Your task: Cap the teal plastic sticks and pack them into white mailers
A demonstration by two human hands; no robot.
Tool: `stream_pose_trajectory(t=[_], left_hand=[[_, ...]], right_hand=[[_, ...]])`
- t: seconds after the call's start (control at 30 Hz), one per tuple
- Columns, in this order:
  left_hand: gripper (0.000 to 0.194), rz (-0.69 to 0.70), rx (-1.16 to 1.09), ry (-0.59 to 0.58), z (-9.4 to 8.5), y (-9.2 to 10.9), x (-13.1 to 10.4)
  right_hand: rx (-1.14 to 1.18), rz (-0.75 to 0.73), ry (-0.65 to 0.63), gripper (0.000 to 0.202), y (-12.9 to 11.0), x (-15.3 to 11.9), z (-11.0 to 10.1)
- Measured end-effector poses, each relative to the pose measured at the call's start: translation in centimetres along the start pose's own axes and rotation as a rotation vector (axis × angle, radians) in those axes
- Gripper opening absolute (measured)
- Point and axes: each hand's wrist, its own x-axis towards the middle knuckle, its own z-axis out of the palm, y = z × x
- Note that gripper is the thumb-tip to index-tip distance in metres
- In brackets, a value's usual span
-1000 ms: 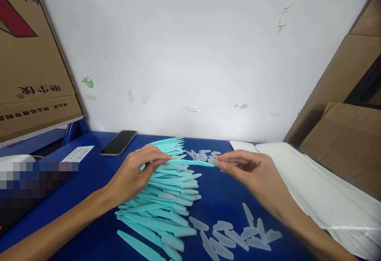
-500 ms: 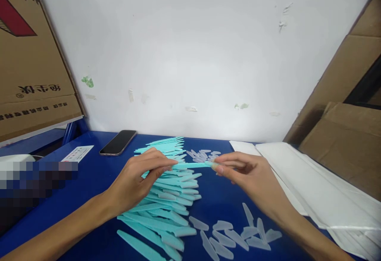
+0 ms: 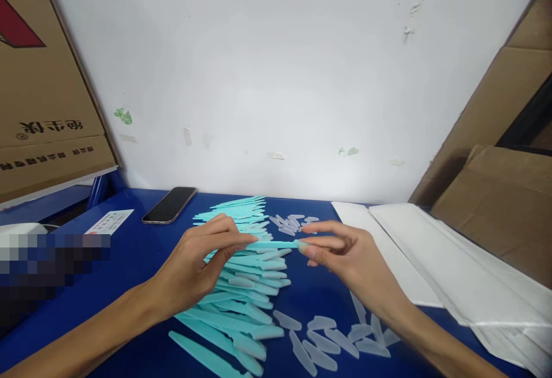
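A teal eyebrow razor (image 3: 273, 244) is stretched level between my two hands. My left hand (image 3: 211, 257) pinches its handle end between thumb and fingertips. At the other end, my right hand (image 3: 345, 248) closes thumb and index finger on the razor's head; whether a cap sits there is hidden by the fingers. Below lies a long heap of teal eyebrow razors (image 3: 241, 315), several with frosted covers over their heads. Frosted clear caps (image 3: 323, 343) lie loose at the front right, partly behind my right forearm. A smaller group of caps (image 3: 287, 224) rests farther back.
On the blue table (image 3: 142, 263) a phone (image 3: 170, 205) and a printed card (image 3: 111, 222) lie at the back left. White flat packets (image 3: 448, 257) are stacked on the right. Cardboard boxes (image 3: 52, 90) flank both sides, and a white wall (image 3: 276, 79) rises behind.
My right hand has shifted a little left, and its fingers have changed their grip at the razor's head. My left hand stays nearly in place. The view has moved slightly.
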Motion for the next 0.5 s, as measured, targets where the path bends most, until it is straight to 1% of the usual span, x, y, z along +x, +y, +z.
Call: stream_pose_trajectory(t=[0.1,0.2,0.3,0.4,0.43,0.5], left_hand=[[0.036,-0.007,0.032,-0.044,-0.1,-0.2,0.0],[0.03,-0.007,0.097,-0.096,-0.3,-0.5,0.1],[0.026,-0.038,0.183,-0.192,-0.3,-0.7,0.2],[0.025,-0.005,0.253,-0.284,-0.2,-0.8,0.3],[0.026,-0.006,0.272,-0.3,-0.2,-0.9,0.3],[0.027,-0.05,0.291,-0.313,-0.2,-1.1,0.3]], right_hand=[[0.032,0.039,-0.024,0.032,0.3,0.1,0.2],[0.029,0.034,-0.024,0.026,0.9,0.2,0.4],[-0.107,-0.035,-0.07,0.025,1.6,0.3,0.8],[-0.274,-0.136,-0.135,0.032,2.1,0.2,0.9],[-0.302,-0.159,-0.138,0.032,2.1,0.1,0.8],[-0.324,-0.178,-0.116,0.027,2.1,0.2,0.5]])
